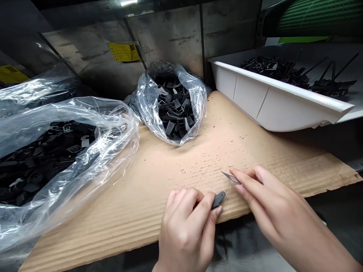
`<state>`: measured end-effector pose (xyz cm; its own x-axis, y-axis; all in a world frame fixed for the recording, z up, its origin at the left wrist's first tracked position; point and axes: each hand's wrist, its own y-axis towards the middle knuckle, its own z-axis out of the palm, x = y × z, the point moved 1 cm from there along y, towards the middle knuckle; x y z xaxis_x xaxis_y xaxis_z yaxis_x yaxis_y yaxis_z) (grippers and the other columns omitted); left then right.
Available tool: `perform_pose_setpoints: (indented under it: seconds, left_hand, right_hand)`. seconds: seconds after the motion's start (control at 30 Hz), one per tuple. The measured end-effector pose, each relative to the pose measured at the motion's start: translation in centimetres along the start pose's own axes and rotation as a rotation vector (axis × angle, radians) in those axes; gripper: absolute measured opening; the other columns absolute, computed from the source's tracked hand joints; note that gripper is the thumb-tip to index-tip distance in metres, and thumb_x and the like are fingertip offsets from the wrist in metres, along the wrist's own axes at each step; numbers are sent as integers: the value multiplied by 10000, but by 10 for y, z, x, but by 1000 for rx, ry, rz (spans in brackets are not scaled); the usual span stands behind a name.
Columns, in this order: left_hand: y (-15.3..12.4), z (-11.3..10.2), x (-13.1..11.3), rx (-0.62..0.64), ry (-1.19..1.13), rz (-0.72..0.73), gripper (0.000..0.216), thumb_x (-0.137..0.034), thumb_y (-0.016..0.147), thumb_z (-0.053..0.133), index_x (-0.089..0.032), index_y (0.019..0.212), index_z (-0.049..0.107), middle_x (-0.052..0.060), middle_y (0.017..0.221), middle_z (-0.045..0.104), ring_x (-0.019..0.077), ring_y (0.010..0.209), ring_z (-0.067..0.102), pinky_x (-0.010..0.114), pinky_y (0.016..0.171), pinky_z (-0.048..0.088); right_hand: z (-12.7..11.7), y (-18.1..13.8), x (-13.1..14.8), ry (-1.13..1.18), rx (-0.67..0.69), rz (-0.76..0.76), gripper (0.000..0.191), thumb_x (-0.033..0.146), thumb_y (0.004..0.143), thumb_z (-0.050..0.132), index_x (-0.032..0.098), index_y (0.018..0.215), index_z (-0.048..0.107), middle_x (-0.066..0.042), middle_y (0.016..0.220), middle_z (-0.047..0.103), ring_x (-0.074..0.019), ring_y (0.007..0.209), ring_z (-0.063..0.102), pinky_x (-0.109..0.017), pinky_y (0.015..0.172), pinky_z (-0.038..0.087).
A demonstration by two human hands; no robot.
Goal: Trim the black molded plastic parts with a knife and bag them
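Hands, two, bare, close but not touching: left hand [185, 230] clamped on one small dark grey piece [218, 200], its far end projecting above the near edge of the cardboard sheet [141, 181]; right hand [269, 204] pinching a pointed blade [231, 177], tip toward the left, just beyond the piece and apart from it. Dark crumbs [205, 162], scattered, mid-sheet. Clear plastic bag [146, 104], far middle, open, filled with black parts [177, 107]. Larger clear bag [113, 147], left, likewise filled. White tray [246, 88], far right, containing black rod-bearing parts [272, 70].
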<state>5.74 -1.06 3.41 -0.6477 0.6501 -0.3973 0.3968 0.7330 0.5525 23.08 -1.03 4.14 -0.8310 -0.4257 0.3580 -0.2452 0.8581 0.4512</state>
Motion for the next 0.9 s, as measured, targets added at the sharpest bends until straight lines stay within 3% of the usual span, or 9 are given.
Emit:
perform_pose_setpoints:
  seconds: [0.1, 0.23, 0.53, 0.9]
  left_hand:
    - [0, -1, 0, 12, -8, 28, 176, -15, 809, 568, -94, 959, 613, 39, 708, 517, 172, 651, 457, 339, 610, 359]
    - [-1, -1, 2, 46, 7, 87, 225, 17, 806, 563, -88, 999, 615, 49, 727, 538, 172, 676, 467, 343, 621, 355]
    - [-1, -3, 2, 34, -63, 83, 235, 20, 806, 547, -107, 984, 631, 53, 733, 554, 181, 686, 487, 322, 594, 406]
    - [6, -4, -1, 47, -145, -27, 152, -23, 826, 538, -109, 858, 659, 46, 693, 547, 175, 652, 517, 284, 544, 441]
  right_hand:
    - [-8, -14, -3, 165, -27, -18, 221, 133, 915, 382, 181, 1056, 545, -13, 726, 632, -119, 614, 654, -177, 550, 510]
    - [-3, -25, 4, 302, 115, 119, 251, 143, 924, 365, 232, 723, 485, 52, 553, 560, -92, 439, 567, -169, 429, 437]
    - [8, -34, 8, 154, 137, 122, 224, 166, 930, 353, 240, 803, 523, 29, 629, 618, -142, 472, 610, -227, 457, 454]
    - [2, -25, 11, 396, 326, 144, 285, 156, 905, 383, 232, 693, 557, 37, 610, 628, -131, 546, 621, -220, 528, 473]
